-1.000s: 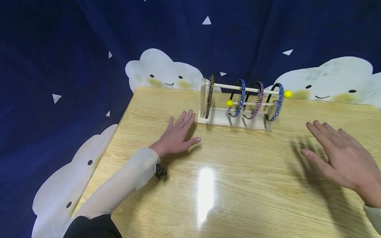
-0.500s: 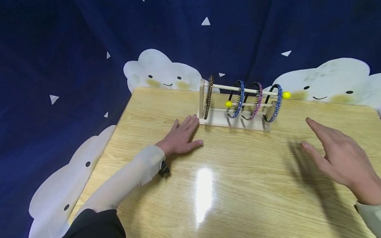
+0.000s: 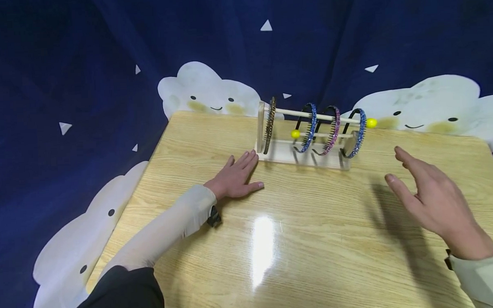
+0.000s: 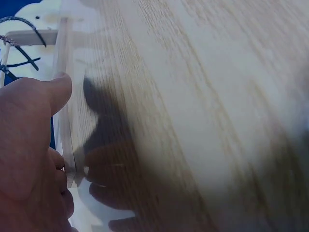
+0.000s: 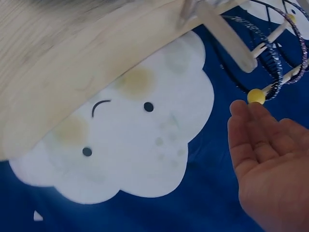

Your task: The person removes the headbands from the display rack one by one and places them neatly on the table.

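A wooden headband rack (image 3: 303,157) stands at the back of the table. On its upper rod hang a brown headband (image 3: 271,126), a blue headband (image 3: 312,128), a pink headband (image 3: 335,130) and, at the right end, another blue headband (image 3: 361,133). My left hand (image 3: 236,176) lies flat with straight fingers, its fingertips right at the left front corner of the rack's base. Over the table to the right of the rack, my right hand (image 3: 433,195) is held up, fingers slightly bent and thumb apart, holding nothing.
Yellow balls cap the rods, one at the upper rod's right end (image 3: 371,123) and one at the lower rod's left end (image 3: 295,134). A dark blue curtain (image 3: 209,28) with clouds surrounds the wooden table (image 3: 315,242).
My left hand has slid a little right to the corner of the rack's base. My right hand has shifted slightly left and turned, its fingers bending a bit more.
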`<state>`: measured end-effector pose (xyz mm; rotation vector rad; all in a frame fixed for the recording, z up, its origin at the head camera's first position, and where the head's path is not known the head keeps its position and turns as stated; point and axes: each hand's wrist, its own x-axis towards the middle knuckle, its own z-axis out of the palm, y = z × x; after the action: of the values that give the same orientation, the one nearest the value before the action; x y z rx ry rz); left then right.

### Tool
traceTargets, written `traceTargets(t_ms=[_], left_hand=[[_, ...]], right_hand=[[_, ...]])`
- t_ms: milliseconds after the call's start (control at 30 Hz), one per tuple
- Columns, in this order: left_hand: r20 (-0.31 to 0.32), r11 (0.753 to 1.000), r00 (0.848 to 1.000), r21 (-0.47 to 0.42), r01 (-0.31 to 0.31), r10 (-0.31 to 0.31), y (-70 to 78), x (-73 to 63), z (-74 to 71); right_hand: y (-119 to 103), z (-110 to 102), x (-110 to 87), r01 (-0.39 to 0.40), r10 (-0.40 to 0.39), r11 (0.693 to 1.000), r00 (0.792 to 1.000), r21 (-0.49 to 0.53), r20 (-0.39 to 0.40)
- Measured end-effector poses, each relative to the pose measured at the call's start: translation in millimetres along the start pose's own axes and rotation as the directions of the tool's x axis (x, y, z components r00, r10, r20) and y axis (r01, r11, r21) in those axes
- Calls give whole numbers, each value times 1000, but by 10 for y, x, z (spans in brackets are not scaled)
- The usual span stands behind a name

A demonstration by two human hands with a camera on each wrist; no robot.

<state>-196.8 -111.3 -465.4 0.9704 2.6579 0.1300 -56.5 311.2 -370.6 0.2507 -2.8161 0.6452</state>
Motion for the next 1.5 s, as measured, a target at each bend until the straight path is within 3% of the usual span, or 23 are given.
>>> traceTargets(t_ms=[267, 467, 867, 1233, 1500], left_hand=[[-12, 1000, 1000, -22, -10, 10, 29, 16, 19], [-5, 1000, 1000, -14, -3, 3, 58, 27, 25], [-8, 999, 1000, -31, 14, -15, 34, 30, 71], [2, 999, 1000, -48, 17, -17, 39, 10, 47], [3, 999, 1000, -45, 11, -11, 40, 26, 32]], right_hand=[[-154, 115, 193, -139, 151, 982, 985, 128, -88], [-229, 263, 378, -269, 310, 924, 943, 271, -124], [-270, 566, 699, -360, 477, 813, 863, 458, -167], [-325, 662, 779, -361, 506, 812, 827, 458, -245], [-341, 644, 792, -334, 480, 839, 826, 429, -295]])
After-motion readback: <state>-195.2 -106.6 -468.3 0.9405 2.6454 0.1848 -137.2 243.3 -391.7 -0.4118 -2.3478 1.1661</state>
